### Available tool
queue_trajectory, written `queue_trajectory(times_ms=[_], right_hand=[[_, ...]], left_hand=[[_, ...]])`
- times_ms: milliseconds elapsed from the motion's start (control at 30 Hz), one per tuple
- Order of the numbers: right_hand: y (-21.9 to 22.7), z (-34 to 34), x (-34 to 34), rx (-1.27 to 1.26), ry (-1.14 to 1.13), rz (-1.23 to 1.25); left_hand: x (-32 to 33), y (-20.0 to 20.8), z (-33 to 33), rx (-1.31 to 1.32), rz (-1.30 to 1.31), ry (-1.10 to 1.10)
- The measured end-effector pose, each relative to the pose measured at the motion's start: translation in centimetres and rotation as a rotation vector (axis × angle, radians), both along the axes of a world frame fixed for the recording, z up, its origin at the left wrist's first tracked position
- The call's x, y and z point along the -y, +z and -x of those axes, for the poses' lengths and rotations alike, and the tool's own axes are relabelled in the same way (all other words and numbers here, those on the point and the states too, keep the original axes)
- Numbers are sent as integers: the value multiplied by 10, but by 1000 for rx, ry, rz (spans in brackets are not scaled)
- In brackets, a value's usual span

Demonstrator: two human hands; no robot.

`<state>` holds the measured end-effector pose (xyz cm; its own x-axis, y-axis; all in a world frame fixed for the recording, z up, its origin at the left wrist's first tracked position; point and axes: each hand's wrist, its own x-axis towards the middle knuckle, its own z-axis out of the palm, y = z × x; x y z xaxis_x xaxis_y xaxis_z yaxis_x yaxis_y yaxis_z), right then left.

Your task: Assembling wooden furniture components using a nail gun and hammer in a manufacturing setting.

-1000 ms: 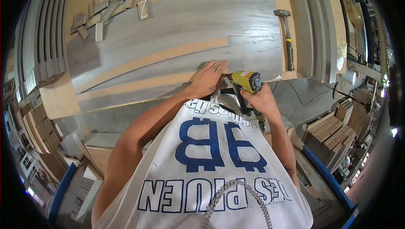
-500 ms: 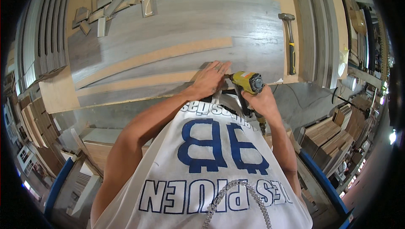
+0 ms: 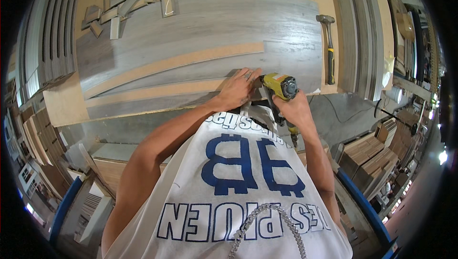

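My right hand [image 3: 292, 108] is closed around the grip of a yellow and black nail gun [image 3: 280, 85]. The tool's nose points left, close to the fingers of my left hand [image 3: 236, 88]. That hand lies with its fingers stretched out, pressing on the right part of the near tan-faced strip [image 3: 167, 90], by the board's near edge. A second tan-faced strip [image 3: 191, 58] slants behind it, and the two almost meet at the left. Both rest on a wide grey wood-grain board [image 3: 200, 20]. What lies under my left palm is hidden.
A hammer [image 3: 329, 51] with a yellow and black handle lies right of the board. Small offcuts [image 3: 129, 3] are heaped at the far left. Stacked grey panels stand at the left [image 3: 52, 30] and right [image 3: 355, 34]. A cable [image 3: 336, 111] hangs beyond the bench edge.
The nail gun and my right hand have shifted slightly away from my body, and the tool has turned a little. My left hand stays in nearly the same spot.
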<state>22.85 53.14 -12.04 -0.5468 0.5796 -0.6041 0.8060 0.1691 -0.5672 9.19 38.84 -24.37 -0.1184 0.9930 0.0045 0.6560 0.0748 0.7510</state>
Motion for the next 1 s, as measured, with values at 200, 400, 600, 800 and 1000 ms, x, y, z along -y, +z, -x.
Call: queue_trajectory(times_ms=[200, 400, 600, 800, 1000], right_hand=[[10, -7, 2, 47, 102, -87], [4, -32, 2, 175, 7, -159], [4, -35, 0, 80, 38, -187], [17, -20, 21, -45, -27, -40], [14, 0, 35, -9, 82, -48]], left_hand=[[2, 13, 6, 197, 119, 50], [34, 26, 27, -106, 78, 132], [47, 11, 30, -169, 213, 112], [38, 3, 25, -232, 198, 109], [34, 4, 26, -232, 197, 112]])
